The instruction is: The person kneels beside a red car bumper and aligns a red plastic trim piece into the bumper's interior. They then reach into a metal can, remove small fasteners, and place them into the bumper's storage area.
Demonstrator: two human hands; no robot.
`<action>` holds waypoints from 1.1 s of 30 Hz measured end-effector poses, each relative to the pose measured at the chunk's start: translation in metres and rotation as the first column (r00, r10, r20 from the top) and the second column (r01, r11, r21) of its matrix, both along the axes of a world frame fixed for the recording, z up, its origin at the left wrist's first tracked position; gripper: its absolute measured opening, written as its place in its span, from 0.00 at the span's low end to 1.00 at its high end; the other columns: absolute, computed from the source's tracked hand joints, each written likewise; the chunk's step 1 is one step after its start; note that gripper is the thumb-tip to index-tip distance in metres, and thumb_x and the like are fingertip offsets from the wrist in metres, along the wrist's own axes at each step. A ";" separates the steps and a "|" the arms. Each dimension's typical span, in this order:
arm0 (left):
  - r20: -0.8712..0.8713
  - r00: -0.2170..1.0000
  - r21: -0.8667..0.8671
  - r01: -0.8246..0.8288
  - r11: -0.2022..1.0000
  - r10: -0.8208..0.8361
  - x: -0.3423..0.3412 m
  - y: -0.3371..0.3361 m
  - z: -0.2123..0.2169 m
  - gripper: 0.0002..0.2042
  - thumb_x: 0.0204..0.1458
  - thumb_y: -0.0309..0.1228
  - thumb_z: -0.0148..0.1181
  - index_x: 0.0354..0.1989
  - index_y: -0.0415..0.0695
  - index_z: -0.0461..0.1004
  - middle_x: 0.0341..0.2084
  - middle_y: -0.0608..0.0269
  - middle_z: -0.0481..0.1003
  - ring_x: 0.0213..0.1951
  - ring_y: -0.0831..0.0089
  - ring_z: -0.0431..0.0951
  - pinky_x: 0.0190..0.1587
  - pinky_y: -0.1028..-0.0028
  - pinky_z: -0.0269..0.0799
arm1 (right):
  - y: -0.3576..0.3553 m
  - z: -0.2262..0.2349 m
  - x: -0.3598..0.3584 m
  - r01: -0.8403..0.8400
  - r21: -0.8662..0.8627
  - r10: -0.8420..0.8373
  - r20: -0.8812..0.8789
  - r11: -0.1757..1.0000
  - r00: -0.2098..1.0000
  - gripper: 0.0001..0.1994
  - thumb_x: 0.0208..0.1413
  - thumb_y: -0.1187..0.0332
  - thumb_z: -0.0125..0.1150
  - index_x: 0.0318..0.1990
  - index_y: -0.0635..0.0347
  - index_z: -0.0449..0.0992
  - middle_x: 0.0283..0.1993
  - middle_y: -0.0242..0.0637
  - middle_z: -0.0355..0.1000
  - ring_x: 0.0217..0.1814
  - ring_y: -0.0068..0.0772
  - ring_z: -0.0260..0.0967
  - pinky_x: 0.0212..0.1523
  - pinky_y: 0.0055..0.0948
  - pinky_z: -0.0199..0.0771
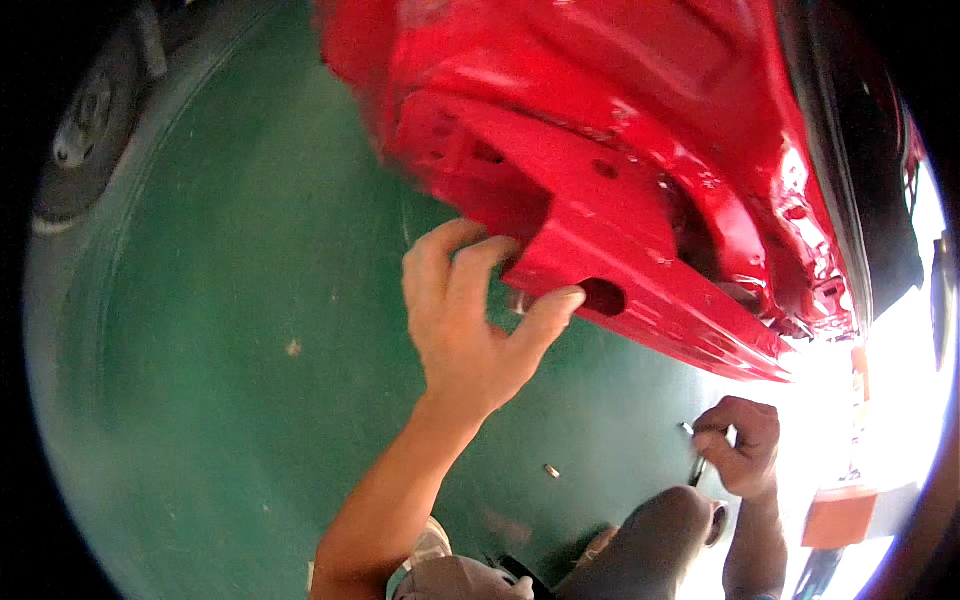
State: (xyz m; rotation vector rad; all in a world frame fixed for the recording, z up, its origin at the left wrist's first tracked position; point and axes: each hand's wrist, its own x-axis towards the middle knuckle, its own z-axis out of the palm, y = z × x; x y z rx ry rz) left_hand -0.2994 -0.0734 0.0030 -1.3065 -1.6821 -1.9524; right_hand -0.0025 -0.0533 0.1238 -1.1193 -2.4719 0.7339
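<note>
A large glossy red car-body panel fills the upper right, with a red metal beam along its lower edge. My left hand grips the open end of this beam. Its fingers bend over the end edge, and the thumb rests beside the round hole. A small shiny piece below the edge, between thumb and fingers, is too blurred to name. My right hand hangs lower right, apart from the beam, with its fingers curled. A thin dark thing with a pale tip shows beside it; its kind is unclear.
The green floor spreads below and left, with a small pale cylindrical bit on it. A vehicle wheel stands at the far left. My bent knee is below. An orange-brown block sits at the bright right side.
</note>
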 end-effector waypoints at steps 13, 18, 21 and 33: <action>0.371 0.926 -0.195 0.007 0.981 0.067 -0.010 0.021 0.023 0.27 0.66 0.48 0.57 0.55 0.31 0.76 0.48 0.49 0.79 0.46 0.64 0.79 0.51 0.65 0.75 | 0.074 -0.045 0.151 0.034 -0.283 0.121 0.512 0.959 0.851 0.18 0.62 0.51 0.63 0.48 0.54 0.80 0.41 0.42 0.81 0.44 0.50 0.79 0.44 0.44 0.77; 0.468 0.882 -0.234 0.057 0.970 0.061 -0.007 0.038 0.011 0.33 0.65 0.53 0.55 0.64 0.33 0.71 0.60 0.46 0.72 0.59 0.57 0.74 0.63 0.59 0.68 | 0.116 -0.097 0.349 0.342 -0.110 -0.295 0.308 0.933 0.904 0.16 0.62 0.54 0.65 0.46 0.56 0.83 0.38 0.40 0.83 0.38 0.39 0.81 0.42 0.35 0.79; 0.454 0.884 -0.237 0.000 0.971 0.111 -0.020 0.035 0.006 0.35 0.65 0.54 0.52 0.69 0.37 0.67 0.65 0.46 0.68 0.64 0.56 0.70 0.66 0.56 0.66 | 0.162 -0.132 0.427 0.628 -0.541 -0.826 -0.307 0.560 0.473 0.20 0.66 0.51 0.60 0.44 0.62 0.82 0.32 0.34 0.79 0.32 0.28 0.76 0.38 0.30 0.78; 0.171 0.894 -0.575 -0.252 0.779 0.415 -0.025 0.009 0.048 0.27 0.65 0.45 0.56 0.64 0.35 0.70 0.60 0.44 0.73 0.62 0.51 0.72 0.63 0.55 0.68 | 0.242 -0.091 0.454 0.093 -0.746 -0.742 -0.666 0.660 -0.078 0.34 0.63 0.39 0.58 0.62 0.61 0.70 0.56 0.41 0.77 0.56 0.40 0.76 0.58 0.47 0.75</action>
